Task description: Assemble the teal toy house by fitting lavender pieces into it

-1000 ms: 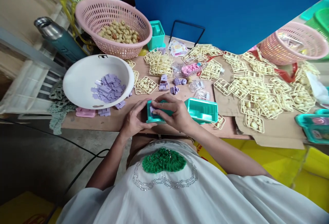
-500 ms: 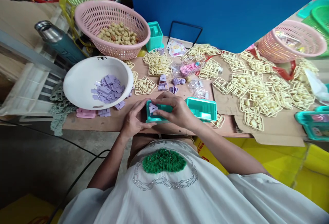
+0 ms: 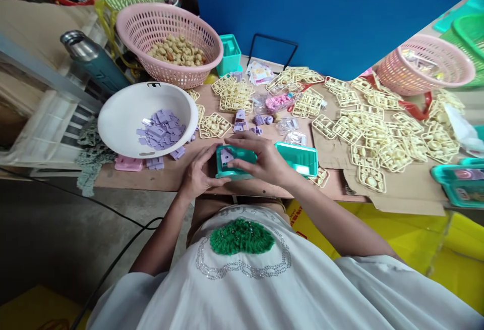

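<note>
At the near edge of the brown counter (image 3: 143, 181), both hands hold a small teal plastic tray-shaped part (image 3: 236, 161). Left hand (image 3: 198, 174): fingers curled closed round the part's left end, thumb along its near rim. Right hand (image 3: 264, 161): arched over the part from the right, fingers closed on its top and near side, fingertips close to a small lilac plastic piece (image 3: 226, 156) seated inside the part at its left end. Part rests on or just above the counter; cannot tell which.

Just right of the right hand, a second teal plastic tray (image 3: 298, 158), open side up. Left of the hands, a white round plastic bowl (image 3: 121, 118) with a pile of loose lilac plastic pieces (image 3: 161, 130); more of these lie beside it. Behind the bowl, a pink plastic mesh basket (image 3: 151, 22) of beige parts. Cream plastic sprue frames (image 3: 378, 135) spread across the counter's right half.
</note>
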Available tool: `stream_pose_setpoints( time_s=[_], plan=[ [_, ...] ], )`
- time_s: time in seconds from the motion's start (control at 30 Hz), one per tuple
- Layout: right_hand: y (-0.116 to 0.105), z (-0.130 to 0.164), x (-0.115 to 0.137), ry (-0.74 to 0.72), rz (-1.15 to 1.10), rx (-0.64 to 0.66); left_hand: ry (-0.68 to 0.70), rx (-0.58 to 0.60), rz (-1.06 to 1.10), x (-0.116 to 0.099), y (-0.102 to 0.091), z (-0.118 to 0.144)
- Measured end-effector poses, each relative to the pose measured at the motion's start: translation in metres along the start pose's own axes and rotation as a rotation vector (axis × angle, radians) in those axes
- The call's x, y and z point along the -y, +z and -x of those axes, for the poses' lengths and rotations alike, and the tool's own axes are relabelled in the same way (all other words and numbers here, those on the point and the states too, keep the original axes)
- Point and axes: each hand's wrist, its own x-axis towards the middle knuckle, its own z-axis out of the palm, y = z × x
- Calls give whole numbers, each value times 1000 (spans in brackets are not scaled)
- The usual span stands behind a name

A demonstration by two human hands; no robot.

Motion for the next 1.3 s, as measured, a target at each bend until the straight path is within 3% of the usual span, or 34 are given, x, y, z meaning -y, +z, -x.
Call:
stream_pose_setpoints(
  time_s=[0.1, 0.23, 0.53, 0.83, 1.1, 1.3],
  plan=[
    [10, 2, 3, -62, 57, 7, 21, -16, -4, -1, 1, -1],
    [21, 13, 2, -90, 108, -106, 29, -13, -33, -2, 1, 0],
    [19, 25, 4, -100, 126, -205, 20, 8, -29, -2, 0, 2],
    [21, 15, 5, -14, 161, -179, 7, 29, -36, -7, -1, -1],
    [11, 13, 10, -146, 139, -127, 17, 13, -23, -6, -1, 1],
    [22, 22, 12, -302, 273, -78, -7, -6, -1, -1, 0, 1]
  ],
)
